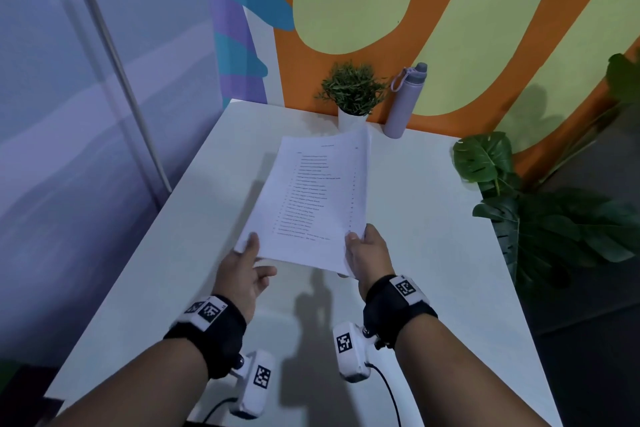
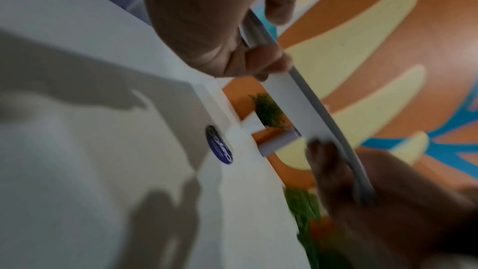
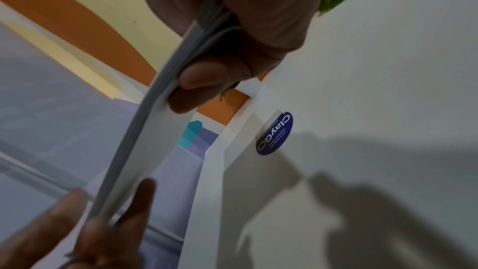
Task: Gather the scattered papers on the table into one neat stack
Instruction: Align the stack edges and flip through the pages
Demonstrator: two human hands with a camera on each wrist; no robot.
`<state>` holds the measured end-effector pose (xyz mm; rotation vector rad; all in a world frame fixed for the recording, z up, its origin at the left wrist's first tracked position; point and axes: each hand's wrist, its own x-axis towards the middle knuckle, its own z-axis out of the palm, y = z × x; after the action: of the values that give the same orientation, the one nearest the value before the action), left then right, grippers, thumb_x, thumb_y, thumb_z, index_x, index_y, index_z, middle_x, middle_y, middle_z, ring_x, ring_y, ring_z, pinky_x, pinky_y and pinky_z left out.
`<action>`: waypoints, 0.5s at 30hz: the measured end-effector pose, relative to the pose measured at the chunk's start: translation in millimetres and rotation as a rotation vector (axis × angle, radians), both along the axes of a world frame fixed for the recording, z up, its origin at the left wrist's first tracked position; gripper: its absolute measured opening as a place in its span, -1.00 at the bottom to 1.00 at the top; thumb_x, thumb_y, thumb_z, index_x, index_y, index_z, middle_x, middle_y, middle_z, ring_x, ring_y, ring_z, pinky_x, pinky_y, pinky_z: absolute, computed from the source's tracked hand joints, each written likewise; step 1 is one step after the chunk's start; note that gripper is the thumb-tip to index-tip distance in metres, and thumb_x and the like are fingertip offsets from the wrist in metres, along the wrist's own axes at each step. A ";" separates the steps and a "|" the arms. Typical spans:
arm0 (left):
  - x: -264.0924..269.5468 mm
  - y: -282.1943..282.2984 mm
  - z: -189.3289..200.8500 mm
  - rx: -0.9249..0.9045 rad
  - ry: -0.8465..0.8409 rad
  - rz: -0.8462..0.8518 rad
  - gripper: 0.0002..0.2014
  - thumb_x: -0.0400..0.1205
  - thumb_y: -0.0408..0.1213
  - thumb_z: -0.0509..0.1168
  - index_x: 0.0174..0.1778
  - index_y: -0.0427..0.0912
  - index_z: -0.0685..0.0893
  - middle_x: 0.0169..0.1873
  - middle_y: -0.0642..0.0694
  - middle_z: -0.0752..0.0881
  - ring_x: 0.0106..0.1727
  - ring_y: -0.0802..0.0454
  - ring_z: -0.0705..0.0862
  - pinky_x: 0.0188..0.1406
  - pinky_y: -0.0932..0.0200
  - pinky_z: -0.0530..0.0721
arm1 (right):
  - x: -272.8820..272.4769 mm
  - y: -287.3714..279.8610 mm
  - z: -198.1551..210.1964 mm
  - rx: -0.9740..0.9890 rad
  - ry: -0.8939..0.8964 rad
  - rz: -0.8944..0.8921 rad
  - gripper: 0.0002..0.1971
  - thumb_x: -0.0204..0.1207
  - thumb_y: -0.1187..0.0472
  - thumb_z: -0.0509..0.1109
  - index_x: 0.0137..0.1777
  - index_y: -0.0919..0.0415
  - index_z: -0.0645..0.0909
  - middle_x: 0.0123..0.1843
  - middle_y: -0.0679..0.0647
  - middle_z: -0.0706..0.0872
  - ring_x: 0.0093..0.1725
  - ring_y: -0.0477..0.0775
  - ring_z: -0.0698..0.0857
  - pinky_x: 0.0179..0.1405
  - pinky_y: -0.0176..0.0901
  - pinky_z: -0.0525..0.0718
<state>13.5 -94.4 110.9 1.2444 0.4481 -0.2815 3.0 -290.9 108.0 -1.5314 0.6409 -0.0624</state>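
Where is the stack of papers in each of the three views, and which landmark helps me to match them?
Head view: stack of papers at centre, held above the white table.
Left wrist view: stack of papers edge-on, running diagonally right of centre.
Right wrist view: stack of papers edge-on, left of centre.
Shared landmark: small potted plant; the right wrist view shows only its white pot.

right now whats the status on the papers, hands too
Left hand and right hand both grip the paper stack, held above the table. No loose sheets visible. Nothing in the way.
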 end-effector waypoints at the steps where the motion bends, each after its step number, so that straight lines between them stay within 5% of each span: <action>1: -3.3 -5.5 1.3 -0.018 0.003 -0.057 -0.81 0.61 -0.02 0.26 -0.04 -0.06 0.60 -0.20 -0.01 0.63 -0.40 0.04 0.69 -0.45 0.24 0.54 | 2.3 2.5 2.3 0.013 -0.011 0.001 -0.88 0.60 0.32 0.17 -0.18 0.19 0.44 -0.15 0.14 0.56 -0.28 0.09 0.52 -0.64 -0.28 0.55; 6: -3.8 -19.7 -5.3 0.016 -0.068 -0.154 -0.78 0.65 -0.37 0.20 0.15 -0.05 0.60 -0.08 -0.09 0.80 -0.24 -0.07 0.82 -0.32 0.20 0.73 | 8.8 15.3 1.7 -0.059 0.020 0.086 -0.88 0.62 0.26 0.16 -0.04 0.32 0.45 -0.14 0.15 0.57 -0.25 0.19 0.59 -0.60 -0.11 0.67; 9: 7.5 -11.3 -20.1 0.097 -0.046 -0.093 -0.74 0.63 -0.44 0.19 0.21 -0.16 0.60 -0.08 -0.17 0.79 -0.27 -0.10 0.79 -0.37 0.24 0.74 | 5.1 11.5 -5.9 -0.177 0.050 0.154 -0.88 0.64 0.21 0.16 0.03 0.22 0.50 -0.16 0.18 0.64 -0.32 0.20 0.67 -0.51 0.02 0.76; 12: 21.8 2.1 -36.7 0.166 -0.026 -0.058 -0.75 0.61 -0.47 0.19 0.19 -0.26 0.61 -0.17 -0.19 0.78 -0.36 -0.06 0.78 -0.44 0.27 0.74 | -7.0 -2.6 -26.2 -0.191 0.142 0.181 -0.78 0.66 0.30 0.10 0.18 0.08 0.50 -0.19 0.20 0.68 -0.40 0.14 0.64 -0.50 -0.11 0.68; 15: 42.1 17.3 -50.3 0.197 -0.009 -0.031 -0.71 0.61 -0.49 0.19 0.25 -0.27 0.57 -0.13 -0.23 0.76 -0.29 -0.13 0.76 -0.46 0.28 0.75 | -16.5 -22.6 -60.2 -0.471 0.258 0.294 -0.70 0.60 0.31 0.15 0.25 0.09 0.55 0.09 0.17 0.73 -0.03 0.13 0.71 0.05 -0.03 0.71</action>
<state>55.6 -77.1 60.6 1.4454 0.4573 -0.2621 -13.5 -313.5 47.9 -2.0987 0.6230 0.2254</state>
